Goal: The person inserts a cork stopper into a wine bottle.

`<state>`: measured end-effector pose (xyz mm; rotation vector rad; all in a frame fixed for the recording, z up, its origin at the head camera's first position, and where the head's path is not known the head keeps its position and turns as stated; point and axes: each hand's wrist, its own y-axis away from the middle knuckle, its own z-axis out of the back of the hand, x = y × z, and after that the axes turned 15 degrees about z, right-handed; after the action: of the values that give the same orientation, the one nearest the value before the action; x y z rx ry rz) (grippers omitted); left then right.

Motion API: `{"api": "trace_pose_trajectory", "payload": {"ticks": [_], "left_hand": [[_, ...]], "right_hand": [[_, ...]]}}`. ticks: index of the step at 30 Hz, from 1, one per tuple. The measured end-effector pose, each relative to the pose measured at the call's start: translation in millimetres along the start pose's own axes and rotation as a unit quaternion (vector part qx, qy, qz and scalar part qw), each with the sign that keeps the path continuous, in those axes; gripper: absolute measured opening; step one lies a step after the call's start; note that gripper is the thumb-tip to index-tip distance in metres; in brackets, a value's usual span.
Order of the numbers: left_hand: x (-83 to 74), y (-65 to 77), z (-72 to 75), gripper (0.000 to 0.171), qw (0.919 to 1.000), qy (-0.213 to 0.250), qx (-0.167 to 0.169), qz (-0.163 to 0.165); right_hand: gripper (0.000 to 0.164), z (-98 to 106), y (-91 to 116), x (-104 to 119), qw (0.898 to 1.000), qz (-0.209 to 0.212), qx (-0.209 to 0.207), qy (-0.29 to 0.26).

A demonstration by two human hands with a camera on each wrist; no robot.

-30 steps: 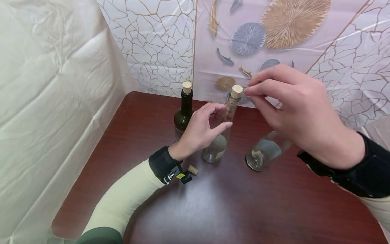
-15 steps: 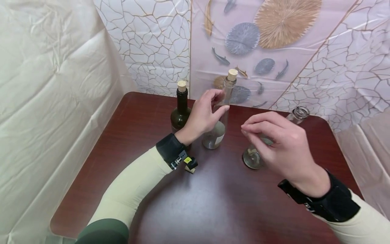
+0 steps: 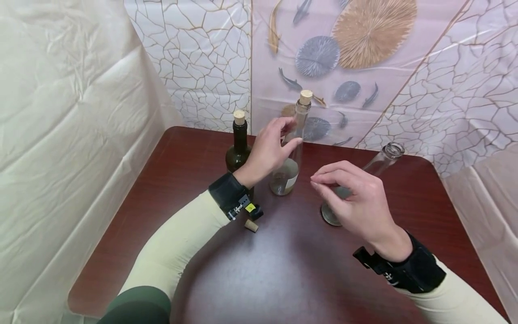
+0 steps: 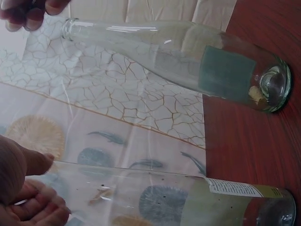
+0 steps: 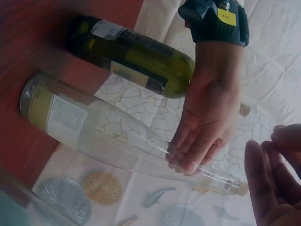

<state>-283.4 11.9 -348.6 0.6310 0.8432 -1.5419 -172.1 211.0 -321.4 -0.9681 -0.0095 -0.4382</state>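
In the head view my left hand point(image 3: 269, 150) grips the upper part of a clear glass bottle point(image 3: 285, 177) with thumb and fingers. A pale cork point(image 3: 306, 96) sits in its mouth and stands out above the rim. My right hand point(image 3: 356, 195) hovers to the right, fingers bent toward the thumb with nothing seen between them. It overlaps a second clear bottle point(image 3: 376, 163), which has no cork in its mouth; a small pale piece shows near its base in the left wrist view. Behind my left hand stands a dark green bottle point(image 3: 238, 155), topped by another cork point(image 3: 239, 117).
A loose cork point(image 3: 251, 226) lies on the dark red table point(image 3: 259, 274), below my left wrist. Patterned sheeting point(image 3: 202, 63) hangs right behind the table's back edge, and plain pale sheeting point(image 3: 81, 148) covers the left side.
My left hand and the corked clear bottle have shifted toward the back of the table. My right hand has drawn away from that bottle's cork, down toward me, uncovering the other clear bottle's neck.
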Motion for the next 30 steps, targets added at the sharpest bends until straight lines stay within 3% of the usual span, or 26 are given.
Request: {"api": "trace_pose_trajectory", "payload": {"ticks": [2,6,10,13,17,21,24,30], "left_hand": [[4.2,6.3,4.4,0.059,0.9999,0.001,0.007,0.009],[16.2,26.9,15.6,0.066,0.9983,0.056,0.019,-0.006],[37.1,58.3,19.7,0.05,0.9907,0.124,0.031,-0.048],[60.1,84.9,16.2,0.034,0.9825,0.167,0.055,-0.062],[93.9,113.1,13.2,0.021,0.9736,0.208,0.077,-0.055],[124.4,129.9,16.9,0.015,0.9702,0.232,0.06,-0.034],[141.1,138.8,20.0,0.014,0.9651,0.257,0.047,-0.014],[162.0,150.8,22.4,0.01,0.9457,0.322,0.031,0.029]], "right_hand": [[0.024,-4,4,-1,1.0,-0.014,-0.018,-0.021],[0.025,-12,15,-2,0.996,-0.042,-0.056,-0.063],[0.021,-21,29,-6,0.987,-0.073,-0.094,-0.105],[0.017,-32,44,-9,0.979,-0.107,-0.122,-0.127],[0.009,-52,65,-11,0.955,-0.166,-0.171,-0.174],[0.007,-70,79,-12,0.925,-0.199,-0.222,-0.234],[0.007,-80,87,-12,0.915,-0.208,-0.238,-0.249],[0.01,-93,103,-10,0.896,-0.257,-0.261,-0.251]]}}
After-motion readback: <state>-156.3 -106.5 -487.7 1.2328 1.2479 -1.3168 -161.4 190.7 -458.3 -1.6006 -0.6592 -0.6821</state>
